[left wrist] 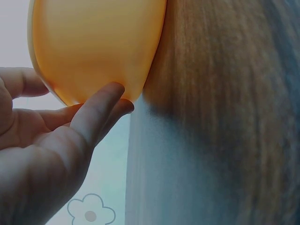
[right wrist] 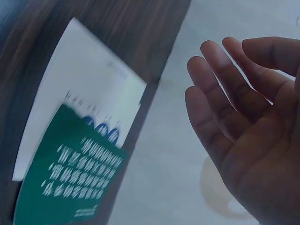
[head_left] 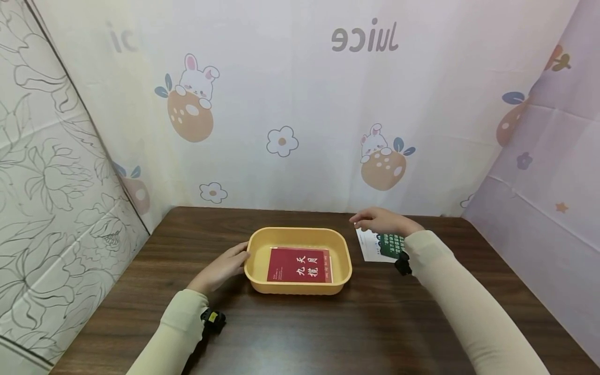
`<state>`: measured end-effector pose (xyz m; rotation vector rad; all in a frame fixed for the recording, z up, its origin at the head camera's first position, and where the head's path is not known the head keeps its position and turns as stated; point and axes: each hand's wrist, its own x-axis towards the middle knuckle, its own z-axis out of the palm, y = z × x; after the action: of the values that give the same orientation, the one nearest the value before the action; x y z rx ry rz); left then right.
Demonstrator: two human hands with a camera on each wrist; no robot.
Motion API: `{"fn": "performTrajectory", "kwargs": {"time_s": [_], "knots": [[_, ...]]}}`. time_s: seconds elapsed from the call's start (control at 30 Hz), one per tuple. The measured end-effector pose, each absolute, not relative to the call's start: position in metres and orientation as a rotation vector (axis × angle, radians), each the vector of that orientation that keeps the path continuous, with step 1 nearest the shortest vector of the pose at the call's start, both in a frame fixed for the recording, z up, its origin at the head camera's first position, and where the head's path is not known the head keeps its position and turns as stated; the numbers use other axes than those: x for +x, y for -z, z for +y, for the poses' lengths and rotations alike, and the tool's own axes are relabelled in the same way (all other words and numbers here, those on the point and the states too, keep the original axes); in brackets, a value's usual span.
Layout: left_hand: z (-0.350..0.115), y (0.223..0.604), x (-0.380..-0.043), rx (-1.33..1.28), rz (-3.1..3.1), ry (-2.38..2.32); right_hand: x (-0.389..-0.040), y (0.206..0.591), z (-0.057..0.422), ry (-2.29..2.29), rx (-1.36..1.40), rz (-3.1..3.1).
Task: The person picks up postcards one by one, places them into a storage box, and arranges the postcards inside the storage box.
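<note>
A yellow plastic tray (head_left: 300, 289) sits on the table with a red card (head_left: 300, 265) bearing white characters lying flat in it. At the tray's left end my left hand (head_left: 224, 266) holds the rim; in the left wrist view, fingers (left wrist: 101, 110) lie along its outer wall. My right hand (head_left: 385, 221) hovers over the far end of a white card (head_left: 370, 247), its fingers loosely bent and nothing between them. A green card (right wrist: 70, 173) with white characters overlaps that white card in the right wrist view.
The dark wooden table (head_left: 300, 333) runs back to a printed curtain (head_left: 300, 104) with rabbits and flowers. A second panel with flower line drawings (head_left: 51, 182) stands along the left side. Each wrist wears a small black device, such as the left one (head_left: 213, 320).
</note>
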<state>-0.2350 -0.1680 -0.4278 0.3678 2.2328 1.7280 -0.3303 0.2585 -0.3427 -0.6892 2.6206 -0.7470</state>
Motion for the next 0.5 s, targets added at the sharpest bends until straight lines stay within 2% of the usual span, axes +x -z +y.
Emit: {"fn": "performTrajectory", "kwargs": {"time_s": [0.5], "knots": [[-0.169,0.429,-0.236,0.39,2.211,-1.748,-0.332,0.359,0.306,0.75,-0.613,2.679]]}}
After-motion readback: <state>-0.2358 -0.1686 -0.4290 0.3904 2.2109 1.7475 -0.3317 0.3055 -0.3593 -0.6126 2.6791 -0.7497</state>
